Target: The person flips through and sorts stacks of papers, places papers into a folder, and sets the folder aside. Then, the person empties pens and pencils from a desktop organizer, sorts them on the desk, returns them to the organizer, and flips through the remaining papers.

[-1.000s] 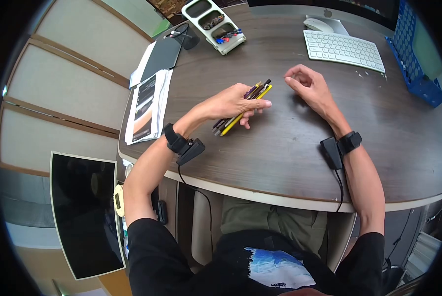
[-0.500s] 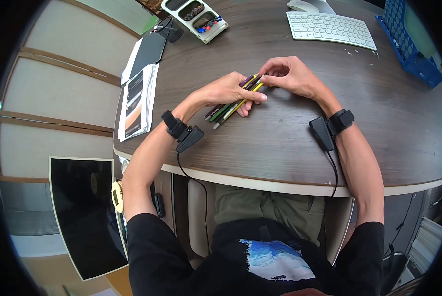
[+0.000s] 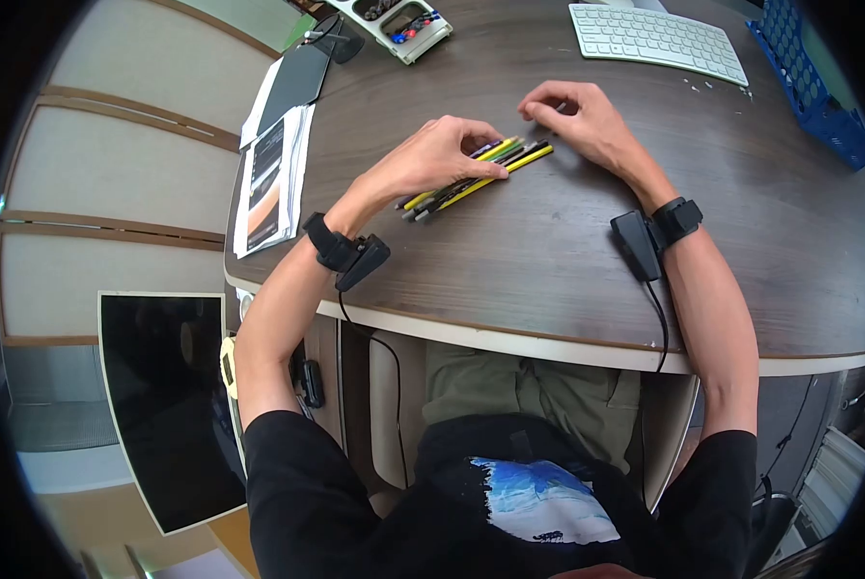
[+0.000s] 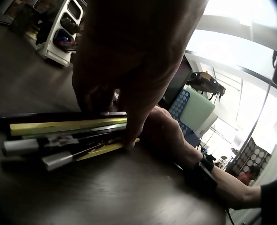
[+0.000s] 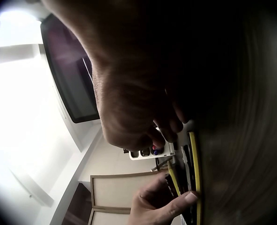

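My left hand (image 3: 437, 159) grips a bundle of pencils (image 3: 527, 162) between thumb and fingers, low over the desk. The pencils fan out a little; yellow, black, green and purple ones show. In the left wrist view the ends of several pencils (image 4: 68, 126) stick out from the hand, some with grey ends. My right hand (image 3: 582, 121) is just right of the bundle's far end, its fingers loosely curled with nothing in them. In the right wrist view a yellow pencil (image 5: 196, 173) runs below its fingertips, by the left thumb.
A white keyboard (image 3: 659, 43) lies at the back, with a blue basket (image 3: 813, 96) at the right. Back left are a white organizer with pens (image 3: 408, 43), a black pen cup (image 3: 348, 43) and a stack of papers (image 3: 276, 183). Small white scraps (image 3: 698, 87) lie near the keyboard.
My right hand came in to the pencils' far ends, then drew back off them. The bundle has spread and turned flatter in the left hand, moving closer to the desk. The head view has shifted.
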The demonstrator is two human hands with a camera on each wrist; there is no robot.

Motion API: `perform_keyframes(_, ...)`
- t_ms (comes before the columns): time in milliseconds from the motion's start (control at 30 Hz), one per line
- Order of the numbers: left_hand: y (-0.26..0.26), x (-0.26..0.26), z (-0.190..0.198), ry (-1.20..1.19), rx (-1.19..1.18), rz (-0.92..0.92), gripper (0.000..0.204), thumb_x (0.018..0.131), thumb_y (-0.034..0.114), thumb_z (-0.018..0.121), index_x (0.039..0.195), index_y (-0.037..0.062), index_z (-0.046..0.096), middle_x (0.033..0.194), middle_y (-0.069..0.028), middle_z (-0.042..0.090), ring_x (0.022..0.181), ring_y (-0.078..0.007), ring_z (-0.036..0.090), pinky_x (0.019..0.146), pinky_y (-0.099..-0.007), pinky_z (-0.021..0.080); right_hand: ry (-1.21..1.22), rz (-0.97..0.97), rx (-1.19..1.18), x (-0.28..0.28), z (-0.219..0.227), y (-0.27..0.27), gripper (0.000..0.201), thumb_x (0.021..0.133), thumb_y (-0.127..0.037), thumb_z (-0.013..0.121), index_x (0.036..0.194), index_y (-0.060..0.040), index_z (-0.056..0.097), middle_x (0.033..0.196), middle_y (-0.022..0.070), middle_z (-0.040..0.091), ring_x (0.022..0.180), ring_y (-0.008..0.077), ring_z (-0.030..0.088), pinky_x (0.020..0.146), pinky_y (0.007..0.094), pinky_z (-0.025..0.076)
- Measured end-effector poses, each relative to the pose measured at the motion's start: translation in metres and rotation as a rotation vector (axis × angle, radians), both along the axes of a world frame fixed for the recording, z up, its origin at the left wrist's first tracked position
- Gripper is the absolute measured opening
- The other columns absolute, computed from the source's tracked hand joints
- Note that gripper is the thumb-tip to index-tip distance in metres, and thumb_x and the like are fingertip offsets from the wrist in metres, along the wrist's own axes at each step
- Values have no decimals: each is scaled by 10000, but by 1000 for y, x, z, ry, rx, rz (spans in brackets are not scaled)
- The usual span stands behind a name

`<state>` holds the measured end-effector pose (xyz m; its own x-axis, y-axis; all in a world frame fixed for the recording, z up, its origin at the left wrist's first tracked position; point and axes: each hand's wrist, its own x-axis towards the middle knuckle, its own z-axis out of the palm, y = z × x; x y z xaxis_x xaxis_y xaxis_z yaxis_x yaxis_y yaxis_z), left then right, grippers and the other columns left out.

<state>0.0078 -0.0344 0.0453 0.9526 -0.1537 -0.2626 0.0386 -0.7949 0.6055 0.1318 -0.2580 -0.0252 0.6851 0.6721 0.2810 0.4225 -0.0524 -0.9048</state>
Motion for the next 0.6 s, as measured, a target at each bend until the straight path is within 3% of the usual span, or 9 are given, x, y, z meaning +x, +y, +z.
perform_keyframes(133,-5,-11,8,-30,45,7,510,906,335,900,1297,43,754,1028,-91,786,988,-207,736,946,-365,591,-32,-110,3,4,-2,0,377,983,-355,690,1087,-16,817,954,108,809,932,205,727,899,375,564)
perform_keyframes(233,-4,-25,8,-184,184,-57,547,890,346,906,1321,53,740,1125,-132,775,1066,-254,731,981,-398,588,-43,-180,-14,5,-2,-1,367,988,-352,686,1085,-23,820,926,100,798,918,202,721,885,371,559)
perform_keyframes(300,-3,-34,8,-228,284,7,570,891,335,900,1357,62,717,1201,-143,756,1117,-276,723,992,-416,589,-73,-215,-24,2,0,-3,364,992,-351,684,1082,-26,821,911,98,791,905,198,716,873,371,556)
perform_keyframes(367,0,-38,6,-201,262,-6,573,896,339,896,1363,63,711,1214,-140,752,1118,-281,727,997,-416,589,5,-241,-95,3,4,-4,365,1000,-357,684,1070,-28,824,845,92,763,826,178,682,805,361,540)
perform_keyframes(467,1,-41,9,-187,233,-34,573,908,346,886,1375,70,703,1248,-138,742,1134,-289,731,1008,-418,588,-111,-258,7,7,-6,0,361,1004,-357,690,1054,-24,822,781,78,728,746,151,628,732,344,509)
perform_keyframes(600,-3,-40,16,-255,245,-14,554,939,394,853,1369,77,707,1296,-145,726,1207,-304,722,1037,-431,575,-58,-248,-4,5,-2,-2,343,1007,-339,695,1045,-20,817,739,56,696,719,126,594,698,314,480)
